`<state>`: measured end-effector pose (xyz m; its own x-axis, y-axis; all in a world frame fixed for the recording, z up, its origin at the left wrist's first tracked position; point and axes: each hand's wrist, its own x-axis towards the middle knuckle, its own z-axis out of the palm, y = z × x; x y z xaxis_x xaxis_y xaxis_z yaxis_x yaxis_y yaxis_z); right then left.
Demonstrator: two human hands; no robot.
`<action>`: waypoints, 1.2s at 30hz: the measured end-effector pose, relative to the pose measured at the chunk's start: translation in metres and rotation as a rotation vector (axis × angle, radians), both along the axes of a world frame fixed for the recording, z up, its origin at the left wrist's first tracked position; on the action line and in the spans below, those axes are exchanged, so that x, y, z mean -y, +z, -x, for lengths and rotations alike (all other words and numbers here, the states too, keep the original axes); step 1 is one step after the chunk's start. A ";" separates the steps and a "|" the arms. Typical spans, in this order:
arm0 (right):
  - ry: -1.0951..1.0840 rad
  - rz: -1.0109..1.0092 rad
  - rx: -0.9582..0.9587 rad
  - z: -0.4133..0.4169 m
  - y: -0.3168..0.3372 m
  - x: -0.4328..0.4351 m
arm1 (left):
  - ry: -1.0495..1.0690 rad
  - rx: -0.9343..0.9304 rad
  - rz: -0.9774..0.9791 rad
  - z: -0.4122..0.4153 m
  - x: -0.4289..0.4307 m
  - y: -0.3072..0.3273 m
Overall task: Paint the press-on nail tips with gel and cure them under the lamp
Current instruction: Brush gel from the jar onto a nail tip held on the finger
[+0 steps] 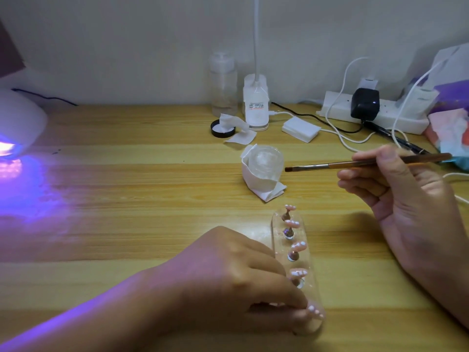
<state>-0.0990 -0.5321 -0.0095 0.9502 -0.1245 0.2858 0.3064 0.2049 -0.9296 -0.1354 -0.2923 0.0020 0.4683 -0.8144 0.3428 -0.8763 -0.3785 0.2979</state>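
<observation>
Pinching the near end of the clear holder with the curled fingers of the left hand, right at the nearest of five pink nail tips; grasp on tip or on peg not distinguishable. Tips mounted on small pegs along the holder, in a row running near to far, right of centre on the wooden desk.

Clasping a brown-handled brush in the right hand, held level above the desk, bristles pointing left, just beside a glass dish wrapped in white tissue, not touching it.

Farther back: white bottle with printed label, text too blurred to read; clear bottle to its left; black lid under a wipe.

Far right: white power strip with black adapter plugged in.

Far left: white curing lamp, lit, throwing violet light across the desk.
</observation>
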 end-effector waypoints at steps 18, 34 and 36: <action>-0.079 -0.049 -0.059 -0.001 0.002 0.001 | 0.445 -0.599 0.446 -0.044 0.003 -0.017; -0.080 0.130 0.054 0.002 0.000 0.001 | 0.401 -0.752 0.533 -0.050 0.018 -0.019; -0.097 0.194 0.082 0.000 -0.004 0.007 | 0.398 -0.792 0.723 -0.047 0.014 -0.017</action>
